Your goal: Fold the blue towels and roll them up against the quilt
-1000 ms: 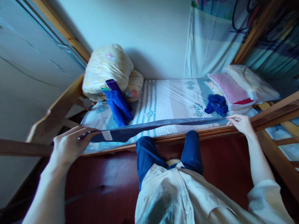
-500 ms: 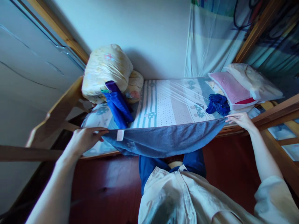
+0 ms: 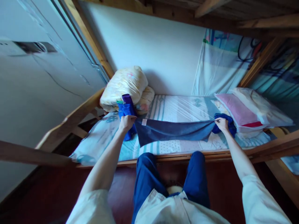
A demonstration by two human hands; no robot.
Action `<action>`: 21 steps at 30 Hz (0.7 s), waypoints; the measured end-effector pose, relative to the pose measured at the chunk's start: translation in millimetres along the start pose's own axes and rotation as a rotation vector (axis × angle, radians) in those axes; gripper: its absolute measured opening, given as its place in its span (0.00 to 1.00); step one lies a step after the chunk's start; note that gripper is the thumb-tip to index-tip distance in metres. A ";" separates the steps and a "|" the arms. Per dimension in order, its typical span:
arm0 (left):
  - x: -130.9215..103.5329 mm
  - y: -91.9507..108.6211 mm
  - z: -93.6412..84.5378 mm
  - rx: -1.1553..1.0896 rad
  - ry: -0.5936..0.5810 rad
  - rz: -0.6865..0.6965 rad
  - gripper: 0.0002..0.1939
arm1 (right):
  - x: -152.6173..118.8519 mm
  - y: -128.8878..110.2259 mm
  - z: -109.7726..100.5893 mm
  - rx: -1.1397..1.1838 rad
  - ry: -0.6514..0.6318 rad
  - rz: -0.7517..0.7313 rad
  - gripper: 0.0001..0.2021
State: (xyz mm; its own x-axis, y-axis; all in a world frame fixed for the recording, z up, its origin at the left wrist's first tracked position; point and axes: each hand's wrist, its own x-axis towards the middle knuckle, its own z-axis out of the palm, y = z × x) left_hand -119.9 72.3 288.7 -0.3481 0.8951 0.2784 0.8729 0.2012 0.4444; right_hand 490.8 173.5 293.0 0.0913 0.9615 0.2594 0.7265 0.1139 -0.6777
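A dark blue-grey cloth with a white tag hangs stretched between my hands over the bed's front part. My left hand pinches its left upper corner, in front of a rolled blue and purple cloth. At the opposite corner, my right hand has its fingers closed on the edge, beside a crumpled dark blue cloth. Under it all lies a patterned sheet on the mattress.
A bundled cream quilt sits at the bed's left end. Pink and white pillows lie at the right. Wooden bunk beams cross above, and a wooden rail juts in at left.
Both hands have moved forward over the bed with the cloth, and the left one also inward. The view has tilted up, showing the upper bunk beams.
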 end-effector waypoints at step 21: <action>-109.6 -109.0 175.2 -0.036 -0.140 -0.023 0.17 | -79.9 126.6 126.4 -0.096 -0.234 0.090 0.11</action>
State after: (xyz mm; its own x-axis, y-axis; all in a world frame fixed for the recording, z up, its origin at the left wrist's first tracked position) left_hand -116.9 21.9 60.6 -0.3145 0.9377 0.1477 0.8518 0.2101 0.4798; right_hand 489.4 142.7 99.5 0.0066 0.9996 0.0275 0.7849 0.0119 -0.6196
